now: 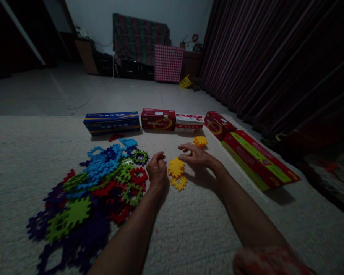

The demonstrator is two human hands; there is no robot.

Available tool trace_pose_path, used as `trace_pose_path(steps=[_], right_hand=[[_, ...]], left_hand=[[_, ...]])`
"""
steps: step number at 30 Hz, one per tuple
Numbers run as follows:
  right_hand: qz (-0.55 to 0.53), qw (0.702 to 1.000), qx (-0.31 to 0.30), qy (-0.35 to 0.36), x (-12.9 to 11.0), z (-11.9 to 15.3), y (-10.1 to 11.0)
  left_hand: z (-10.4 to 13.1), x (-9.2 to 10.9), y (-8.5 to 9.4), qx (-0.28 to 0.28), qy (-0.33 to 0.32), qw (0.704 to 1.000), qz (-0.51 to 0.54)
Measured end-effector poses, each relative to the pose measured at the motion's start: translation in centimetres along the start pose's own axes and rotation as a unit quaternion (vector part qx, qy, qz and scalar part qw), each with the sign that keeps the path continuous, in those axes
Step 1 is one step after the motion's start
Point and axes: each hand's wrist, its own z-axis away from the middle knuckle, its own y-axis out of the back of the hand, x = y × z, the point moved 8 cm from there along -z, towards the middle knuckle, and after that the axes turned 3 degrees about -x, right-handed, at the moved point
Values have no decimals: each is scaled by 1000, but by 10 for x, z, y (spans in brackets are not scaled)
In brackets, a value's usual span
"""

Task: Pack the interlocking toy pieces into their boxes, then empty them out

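My left hand (157,170) rests on the pale quilted mat, between a heap of toothed plastic building pieces and a few yellow ones. Its fingers are loosely bent and somewhat apart, with nothing visible in them. My right hand (195,156) is spread above the mat, fingers reaching left. Its fingertips are close to a solid yellow toothed piece (176,167); whether they touch it I cannot tell. That piece partly overlaps a yellow frame piece (179,183) with an openwork centre. Beyond the right hand lies another yellow piece (200,141).
Left of my hands spreads the heap of blue, green, red and purple pieces (103,164). A blue box (111,123), a dark red box (158,119) and a white-and-red box (189,123) line the far side. At right stand another red box (219,125) and a red-and-green box (259,158).
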Motion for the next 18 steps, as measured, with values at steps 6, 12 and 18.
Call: trace_pose_path(steps=[6,12,18], right_hand=[[49,996,-67,22,-16,25,-39],[-34,999,-34,23,-25,27,-38],[-216,973,-43,-73,-13,27,-37]], left_hand=[[2,9,2,9,3,1000,-22],[2,12,1,-6,11,1000,-18],[5,18,-7,-43,-22,998,-46]])
